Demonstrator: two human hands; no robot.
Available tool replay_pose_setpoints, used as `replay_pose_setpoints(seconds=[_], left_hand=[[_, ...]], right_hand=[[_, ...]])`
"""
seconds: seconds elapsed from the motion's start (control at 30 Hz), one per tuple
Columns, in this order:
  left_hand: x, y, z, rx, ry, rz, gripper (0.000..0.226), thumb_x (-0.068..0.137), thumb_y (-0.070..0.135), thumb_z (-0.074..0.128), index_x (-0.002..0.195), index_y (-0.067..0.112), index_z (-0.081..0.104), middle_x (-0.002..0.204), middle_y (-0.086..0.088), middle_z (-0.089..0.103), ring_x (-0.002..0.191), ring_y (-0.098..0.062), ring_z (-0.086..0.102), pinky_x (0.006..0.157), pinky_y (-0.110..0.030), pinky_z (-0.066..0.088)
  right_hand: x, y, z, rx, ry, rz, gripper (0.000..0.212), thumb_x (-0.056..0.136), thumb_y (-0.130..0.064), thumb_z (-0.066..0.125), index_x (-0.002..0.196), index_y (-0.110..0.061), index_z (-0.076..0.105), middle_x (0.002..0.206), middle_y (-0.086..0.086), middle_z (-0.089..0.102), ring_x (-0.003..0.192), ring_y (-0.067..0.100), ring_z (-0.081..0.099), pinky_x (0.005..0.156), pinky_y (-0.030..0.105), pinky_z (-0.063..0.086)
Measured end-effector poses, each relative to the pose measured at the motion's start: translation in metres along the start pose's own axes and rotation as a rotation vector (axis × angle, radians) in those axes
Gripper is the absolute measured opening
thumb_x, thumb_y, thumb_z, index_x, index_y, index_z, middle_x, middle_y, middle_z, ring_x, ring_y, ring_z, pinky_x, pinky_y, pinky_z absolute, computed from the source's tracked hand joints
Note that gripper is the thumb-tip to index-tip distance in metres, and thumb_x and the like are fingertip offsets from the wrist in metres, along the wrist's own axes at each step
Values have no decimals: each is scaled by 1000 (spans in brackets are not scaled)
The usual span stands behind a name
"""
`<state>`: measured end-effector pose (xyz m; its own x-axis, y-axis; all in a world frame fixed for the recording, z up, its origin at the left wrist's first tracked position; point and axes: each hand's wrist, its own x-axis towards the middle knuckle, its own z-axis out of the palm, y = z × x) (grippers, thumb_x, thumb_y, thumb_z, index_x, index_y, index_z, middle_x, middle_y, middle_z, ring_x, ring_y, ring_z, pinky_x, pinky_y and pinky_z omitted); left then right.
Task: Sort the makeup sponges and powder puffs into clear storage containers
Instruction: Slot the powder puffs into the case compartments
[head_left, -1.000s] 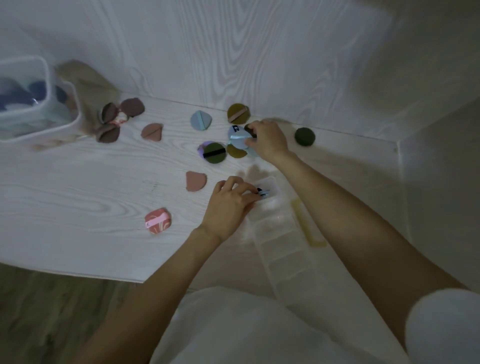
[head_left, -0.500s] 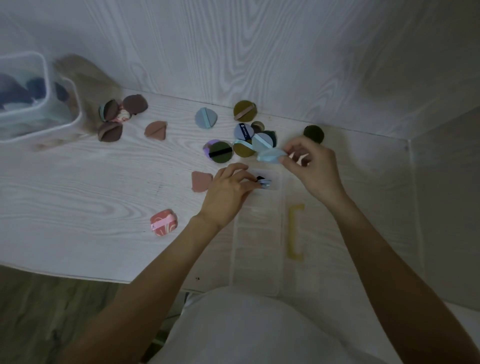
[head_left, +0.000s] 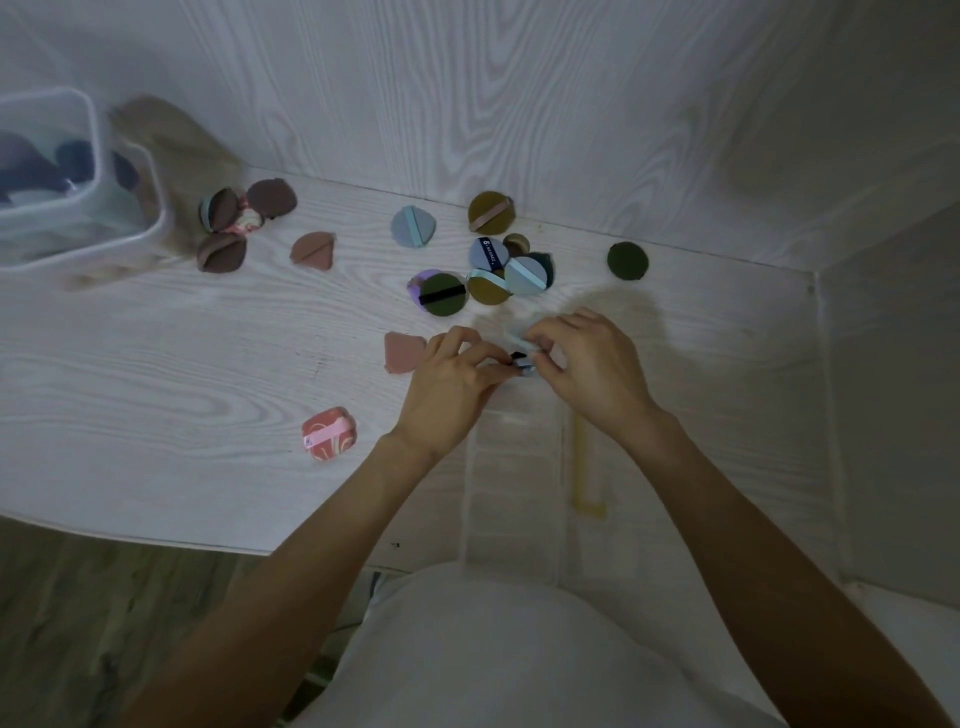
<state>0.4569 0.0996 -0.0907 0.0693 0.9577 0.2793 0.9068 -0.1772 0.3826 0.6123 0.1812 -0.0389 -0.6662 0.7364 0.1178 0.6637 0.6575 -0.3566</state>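
Note:
Both hands meet over the far end of a long clear compartment box (head_left: 519, 483) on the white table. My left hand (head_left: 447, 379) pinches puffs with a dark strap standing in the end compartment. My right hand (head_left: 592, 364) pinches a light blue puff (head_left: 521, 340) against them. Loose puffs lie beyond: a cluster of blue, olive and mustard puffs (head_left: 485, 278), a dark green puff (head_left: 627, 261), a blue-grey puff (head_left: 413, 226), a mustard puff (head_left: 491, 211). A pink puff (head_left: 401, 352) touches my left hand.
A clear tub (head_left: 78, 208) with dark puffs stands far left; brown puffs (head_left: 223, 228) lie beside it. A dusty-pink puff (head_left: 313, 249) and a red patterned puff (head_left: 328, 434) lie on the table. Walls close the back and right. A yellow handle (head_left: 584, 467) lies beside the box.
My right hand took the light blue puff from the cluster, carried it toward me and brought it to the box's far compartment beside my left hand. My left hand stayed put.

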Motion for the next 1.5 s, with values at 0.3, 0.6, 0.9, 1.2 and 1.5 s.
replay_pose_setpoints(seconds=[0.3,0.6,0.9,1.2,1.5], left_hand=[[-4,-1,1,-40,26,-12,32,87,28,45,97,24,75,95,5,70,80,-24,49,61,-36,48],[-7,2,0,-47,16,-10,29,86,25,48,96,22,75,97,3,70,76,-27,55,61,-36,49],[-7,2,-4,-40,-15,10,31,87,24,45,100,19,73,99,4,71,80,-25,55,65,-35,49],[-8,-4,-8,-23,8,-9,27,91,31,50,103,20,72,103,5,68,97,-21,51,82,-31,38],[0,-10,-13,-29,0,-2,34,92,43,44,93,28,74,96,9,67,95,-15,46,82,-29,24]], right_hand=[[-8,7,-1,141,135,39,15,80,-12,68,94,-14,72,84,0,66,77,11,49,65,20,36],[1,-2,18,-277,100,-242,14,65,-4,73,76,-9,65,60,4,61,57,22,53,52,27,40],[0,-1,20,-313,-65,-101,2,71,-12,75,72,-14,75,107,9,60,93,31,54,71,36,42],[-9,11,22,-124,30,0,4,75,-16,74,78,-18,75,96,3,61,85,24,51,68,30,38],[10,8,26,7,-74,-58,7,77,-15,72,82,-19,76,97,5,61,87,27,51,69,36,44]])
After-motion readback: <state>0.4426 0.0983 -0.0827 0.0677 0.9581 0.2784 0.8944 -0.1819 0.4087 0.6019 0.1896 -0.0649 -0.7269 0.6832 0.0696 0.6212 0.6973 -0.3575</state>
